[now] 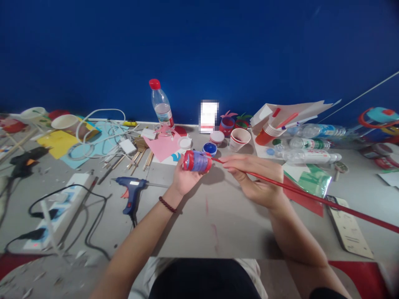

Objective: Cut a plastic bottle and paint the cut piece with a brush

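Take the small cylinder painted red and purple (197,162) as the middle of your clock, with twelve at the blue wall (199,54). Your left hand (186,179) grips it above the table (199,232), on its side; most of those fingers are hidden behind and under it. Your right hand (258,178), at three o'clock, pinches a long, thin red paintbrush (307,194) near its front. The brush tip reaches the cylinder's upper right, but the bristles blur into the paint, so you cannot tell whether they touch. The handle's far end is cut off by the frame between three and four.

At one o'clock, just beyond the cylinder, stands an open jar of blue paint (209,148). A white paper cup (238,139) with a reddish inside is at two; how full it is cannot be made out. The clear plastic bottle with a red cap (162,106) leans at eleven. Just past twelve, a bright white shape (208,116) is pixelated beyond reading. The blue glue gun (132,191) lies at eight, its cable running out of sight beneath your left forearm.
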Tool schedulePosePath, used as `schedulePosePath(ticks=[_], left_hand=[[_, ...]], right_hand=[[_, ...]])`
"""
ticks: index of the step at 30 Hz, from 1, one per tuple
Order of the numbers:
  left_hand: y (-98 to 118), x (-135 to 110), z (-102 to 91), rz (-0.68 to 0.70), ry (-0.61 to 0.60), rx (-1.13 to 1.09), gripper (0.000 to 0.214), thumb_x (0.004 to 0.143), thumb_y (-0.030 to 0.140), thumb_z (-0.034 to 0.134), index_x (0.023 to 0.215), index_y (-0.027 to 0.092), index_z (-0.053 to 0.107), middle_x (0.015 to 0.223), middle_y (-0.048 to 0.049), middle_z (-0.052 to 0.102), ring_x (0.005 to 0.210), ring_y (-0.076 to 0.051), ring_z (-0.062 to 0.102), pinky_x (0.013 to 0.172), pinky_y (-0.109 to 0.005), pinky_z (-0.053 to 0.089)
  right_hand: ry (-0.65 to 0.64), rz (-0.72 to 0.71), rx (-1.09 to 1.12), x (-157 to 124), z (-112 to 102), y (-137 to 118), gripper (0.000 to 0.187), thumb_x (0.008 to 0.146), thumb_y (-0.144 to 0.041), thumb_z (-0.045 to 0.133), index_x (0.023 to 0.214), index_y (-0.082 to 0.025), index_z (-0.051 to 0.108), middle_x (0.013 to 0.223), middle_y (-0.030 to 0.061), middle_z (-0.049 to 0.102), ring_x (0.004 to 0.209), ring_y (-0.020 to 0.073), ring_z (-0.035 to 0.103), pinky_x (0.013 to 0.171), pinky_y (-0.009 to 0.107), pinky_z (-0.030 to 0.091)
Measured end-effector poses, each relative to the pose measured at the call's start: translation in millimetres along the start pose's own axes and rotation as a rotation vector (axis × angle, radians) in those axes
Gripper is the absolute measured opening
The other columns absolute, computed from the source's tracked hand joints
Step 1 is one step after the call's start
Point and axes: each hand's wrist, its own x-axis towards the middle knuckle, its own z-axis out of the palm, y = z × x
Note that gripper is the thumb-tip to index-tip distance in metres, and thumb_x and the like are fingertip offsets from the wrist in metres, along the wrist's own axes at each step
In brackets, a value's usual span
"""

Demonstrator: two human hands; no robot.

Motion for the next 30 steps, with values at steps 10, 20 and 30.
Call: schedulePosePath(ticks=[10, 20, 30], left_hand=[[-3, 6, -3.7, 0.039, 0.051, 0.019, 0.037, 0.099, 0.045, 0.048, 0.108, 0.018, 0.071, 0.107, -0.0083, 0.077, 0.096, -0.023, 0.072, 0.087, -0.037, 0.051], [-2, 10, -7.9, 0.037, 0.097, 0.025, 0.038, 0.097, 0.050, 0.050, 0.107, 0.018, 0.070, 0.104, -0.0074, 0.076, 0.095, -0.022, 0.071, 0.086, -0.037, 0.053], [-2, 9, -7.0, 0.088, 0.107, 0.075, 0.032, 0.096, 0.045, 0.054, 0.105, 0.019, 0.070, 0.111, -0.0081, 0.075, 0.100, -0.022, 0.069, 0.085, -0.035, 0.054]], right_hand=[[-0.056, -0.032, -0.108, -5, 8, -2, 0.015, 0.090, -0.012, 0.065, 0.099, -0.021, 0.074, 0.098, 0.0065, 0.080, 0.092, 0.0189, 0.076, 0.077, 0.029, 0.064], [-0.124, -0.007, 0.014, -4, 3, -10, 0.016, 0.092, -0.014, 0.064, 0.100, -0.024, 0.072, 0.094, 0.0026, 0.080, 0.089, 0.0171, 0.077, 0.080, 0.028, 0.065], [0.018, 0.000, -0.057, 0, 4, 1, 0.017, 0.090, -0.011, 0.065, 0.099, -0.022, 0.073, 0.098, 0.0064, 0.079, 0.090, 0.0190, 0.076, 0.079, 0.031, 0.065]])
